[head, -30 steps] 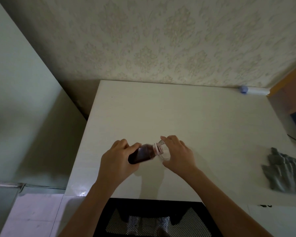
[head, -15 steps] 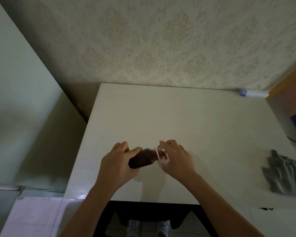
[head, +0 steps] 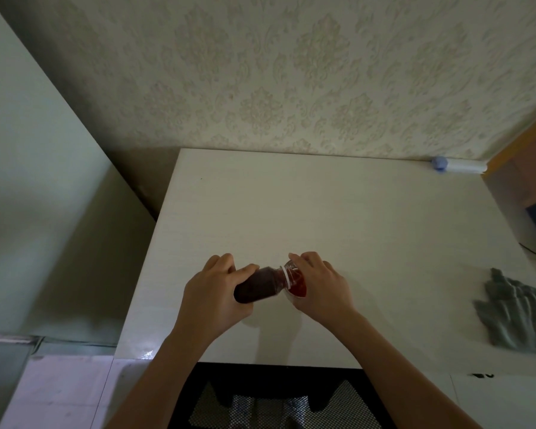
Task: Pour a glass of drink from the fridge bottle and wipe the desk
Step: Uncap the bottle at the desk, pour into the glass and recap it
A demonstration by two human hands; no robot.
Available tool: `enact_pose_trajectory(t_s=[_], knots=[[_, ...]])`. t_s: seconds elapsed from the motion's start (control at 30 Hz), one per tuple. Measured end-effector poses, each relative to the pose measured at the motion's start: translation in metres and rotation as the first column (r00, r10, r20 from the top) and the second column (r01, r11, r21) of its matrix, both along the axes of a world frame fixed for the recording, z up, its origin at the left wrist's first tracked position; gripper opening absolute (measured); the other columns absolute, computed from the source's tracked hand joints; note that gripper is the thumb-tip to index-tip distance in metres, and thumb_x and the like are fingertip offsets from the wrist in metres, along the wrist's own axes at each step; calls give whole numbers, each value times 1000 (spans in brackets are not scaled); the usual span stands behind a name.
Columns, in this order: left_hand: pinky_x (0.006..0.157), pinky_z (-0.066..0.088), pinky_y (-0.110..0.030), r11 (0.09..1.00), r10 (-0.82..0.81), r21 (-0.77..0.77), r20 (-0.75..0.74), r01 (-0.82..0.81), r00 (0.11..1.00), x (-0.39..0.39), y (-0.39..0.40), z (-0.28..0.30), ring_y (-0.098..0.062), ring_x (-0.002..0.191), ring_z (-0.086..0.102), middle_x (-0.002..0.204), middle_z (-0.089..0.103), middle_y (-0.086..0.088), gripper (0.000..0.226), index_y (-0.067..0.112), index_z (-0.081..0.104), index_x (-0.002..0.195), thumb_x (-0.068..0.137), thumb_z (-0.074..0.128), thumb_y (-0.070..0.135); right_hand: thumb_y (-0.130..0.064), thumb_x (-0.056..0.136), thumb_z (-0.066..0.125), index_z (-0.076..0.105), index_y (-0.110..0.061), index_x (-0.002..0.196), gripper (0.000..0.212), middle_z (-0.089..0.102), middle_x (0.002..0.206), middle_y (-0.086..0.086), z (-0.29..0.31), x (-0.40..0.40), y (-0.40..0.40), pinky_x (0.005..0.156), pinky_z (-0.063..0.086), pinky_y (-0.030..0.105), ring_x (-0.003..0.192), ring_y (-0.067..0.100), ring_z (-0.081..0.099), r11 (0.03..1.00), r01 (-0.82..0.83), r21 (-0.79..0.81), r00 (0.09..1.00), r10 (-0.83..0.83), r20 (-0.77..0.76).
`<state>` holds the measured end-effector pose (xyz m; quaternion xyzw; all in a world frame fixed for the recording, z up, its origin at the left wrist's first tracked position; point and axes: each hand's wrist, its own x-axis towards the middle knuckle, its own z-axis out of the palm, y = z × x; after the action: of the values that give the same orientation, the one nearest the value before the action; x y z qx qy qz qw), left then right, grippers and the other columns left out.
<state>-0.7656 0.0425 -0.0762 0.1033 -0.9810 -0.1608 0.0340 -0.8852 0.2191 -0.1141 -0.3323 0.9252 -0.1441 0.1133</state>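
Head view: the left hand [head: 212, 297] has its fingers wrapped around the bottle [head: 257, 284], which is tipped nearly flat with its neck pointing toward three o'clock. The right hand [head: 321, 284] has its fingers closed around the glass [head: 296, 283], steadying it on the pale counter [head: 322, 218]. Both sit near the counter's front edge, at about six o'clock from its middle. The bottle's mouth lies right over the rim of the glass, and reddish drink shows inside it; whether the mouth touches the rim cannot be told.

The pour is under way. To do it well, the tilt should probably be kept gentle so the dark liquid runs in a thin stream, with the mouth held over the middle of the opening. The glass looks small, so the level needs watching, and the bottle is best righted early. The glass should be pressed firmly down so it does not slide.

A grey cloth [head: 520, 317] lies crumpled at three o'clock, well apart from the hands, ready for wiping. A small blue-capped tube [head: 455, 165] rests against the wall at one o'clock.
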Motion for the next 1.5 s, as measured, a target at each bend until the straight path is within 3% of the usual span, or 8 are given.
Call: enact_pose_trajectory(t_s=[0.7,0.83,0.93,1.0,1.1,1.3,1.5], knots=[[45,44,-21,999,45,4,-64,-45,997,6,4,-17,-14,77,50,82,50,4,58,29,64,114,58,79,32,-46,72,67,41,-30,131,67,48,124,-4,-3,3,5,77,51,35,102,21,56,997,40,-66,998,-37,41],[53,49,-22,989,118,101,-68,-111,991,9,9,-29,-14,85,55,88,54,7,57,30,61,116,62,77,35,-50,71,66,42,-29,130,66,49,123,-4,-5,3,9,76,51,35,101,21,57,995,51,-87,998,-47,51],[65,52,-24,931,240,299,-65,-210,969,11,13,-37,-10,91,57,98,57,11,56,32,57,114,62,76,42,-53,72,65,43,-30,130,67,50,124,-5,-6,3,10,76,50,33,101,20,58,991,83,-109,995,-76,70],[73,51,-23,836,332,474,-40,-275,942,12,15,-42,-3,94,57,105,58,16,58,33,54,112,61,72,52,-55,72,66,44,-31,129,66,50,123,-7,-9,5,11,76,50,33,100,19,58,984,123,-127,990,-113,85],[80,49,-25,698,413,636,16,-328,911,13,16,-50,-2,100,58,110,60,18,59,33,52,114,62,78,41,-55,72,66,44,-32,126,63,50,122,-7,-19,7,12,75,51,33,99,20,58,980,150,-129,986,-138,92],[76,45,-17,633,455,696,18,-338,890,15,23,-55,8,97,54,105,56,26,56,35,48,107,66,82,18,-46,72,69,42,-30,127,63,47,124,-4,-44,8,16,75,52,37,103,23,55,987,152,-56,981,-143,130],[82,49,-26,595,481,714,50,-368,876,22,20,-63,7,99,54,105,56,27,58,44,46,101,66,83,18,-41,70,73,41,-29,127,67,46,125,-3,-61,9,18,74,53,37,103,24,55,985,171,-13,976,-167,137]])
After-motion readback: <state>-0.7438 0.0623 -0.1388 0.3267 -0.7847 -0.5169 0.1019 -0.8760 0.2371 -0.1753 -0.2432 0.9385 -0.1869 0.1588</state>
